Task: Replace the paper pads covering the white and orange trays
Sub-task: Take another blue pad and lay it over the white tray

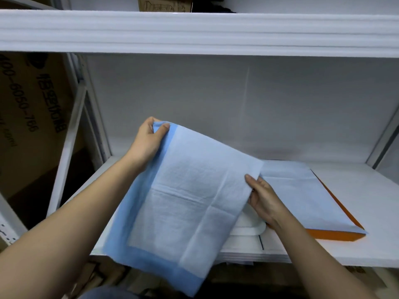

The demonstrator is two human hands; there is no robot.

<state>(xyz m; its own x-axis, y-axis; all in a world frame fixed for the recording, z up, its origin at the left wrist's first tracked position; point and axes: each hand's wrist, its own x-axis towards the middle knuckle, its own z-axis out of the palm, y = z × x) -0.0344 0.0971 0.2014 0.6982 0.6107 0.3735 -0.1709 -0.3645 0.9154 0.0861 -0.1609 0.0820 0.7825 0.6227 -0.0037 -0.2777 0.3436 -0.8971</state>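
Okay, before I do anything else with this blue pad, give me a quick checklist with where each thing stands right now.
1. Left hand grips the blue pad at its top corner: ok.
2. Right hand holds the pad's right edge: ok.
3. Pad fully unfolded: cannot tell.
4. White tray covered: not ok, its corner shows under the lifted pad.
5. Orange tray covered: ok, a pad lies on it.

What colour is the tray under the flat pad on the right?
Orange, showing along its front and right edges in the head view; a pale blue pad covers its top.
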